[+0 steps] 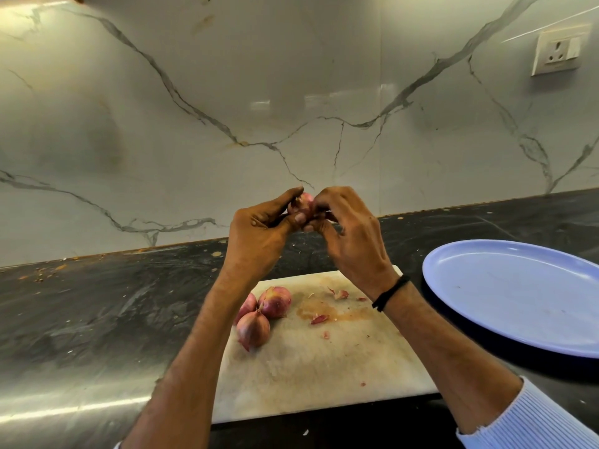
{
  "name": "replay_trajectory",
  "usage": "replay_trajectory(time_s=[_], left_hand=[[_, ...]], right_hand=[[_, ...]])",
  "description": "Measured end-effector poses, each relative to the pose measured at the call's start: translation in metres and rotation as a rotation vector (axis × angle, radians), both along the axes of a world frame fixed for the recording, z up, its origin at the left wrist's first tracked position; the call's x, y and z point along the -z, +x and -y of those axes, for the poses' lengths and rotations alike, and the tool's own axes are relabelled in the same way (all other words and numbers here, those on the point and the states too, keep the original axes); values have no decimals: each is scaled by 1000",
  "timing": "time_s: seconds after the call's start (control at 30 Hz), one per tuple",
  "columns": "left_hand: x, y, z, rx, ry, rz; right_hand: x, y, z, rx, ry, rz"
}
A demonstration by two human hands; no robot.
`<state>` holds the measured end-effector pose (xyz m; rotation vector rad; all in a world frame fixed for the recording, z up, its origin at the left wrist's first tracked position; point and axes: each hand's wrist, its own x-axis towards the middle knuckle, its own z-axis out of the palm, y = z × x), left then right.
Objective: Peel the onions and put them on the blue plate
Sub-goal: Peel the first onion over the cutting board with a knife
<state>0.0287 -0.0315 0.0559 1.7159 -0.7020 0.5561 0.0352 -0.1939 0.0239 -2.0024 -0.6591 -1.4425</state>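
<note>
Both hands are up above the dark surface [97, 303], in front of the marble wall [194, 92]. Between them we note a held onion [303, 202], raised well clear of the cutting board [324, 367] below.

Left hand [259, 234]: grip narrow, thumb and fingers curled round the held onion from its left side.

Right hand [350, 234]: grip also narrow, fingertips pinching at the right side of the same bulb. Whether they have loose skin or the bulb itself we cannot tell. What shows of the bulb is pinkish-red; the fingers hide most of it.

The cutting board is white and stained, and lies flat on the surface under the forearms. At its left part we count three board onions [275, 301], bunched and touching one another. Their reddish skins look to be still on. One is partly hidden behind the left forearm.

Peel scraps [319, 318] lie scattered near the board's middle and toward its far right corner.

The blue plate [518, 303] sits on the surface just right of the board, its right edge cut off by the frame.

There is a black band [390, 291] on the right wrist. A light-blue striped sleeve [531, 419] shows at the lower right corner. A wall socket [557, 53] is at upper right. Crumbs [42, 273] lie along the seam where surface meets wall, at left.
</note>
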Motion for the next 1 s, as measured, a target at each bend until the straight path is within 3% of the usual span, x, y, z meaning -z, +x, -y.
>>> replay_trajectory(time_s=[0.3, 0.6, 1.0], left_hand=[[0, 3, 0, 34, -85, -56], [-4, 7, 0, 198, -370, -263], [1, 10, 1, 217, -261, -306]], right_hand=[[-1, -2, -3, -2, 56, 27], [-3, -4, -1, -38, 193, -25], [-2, -4, -4, -162, 105, -178]])
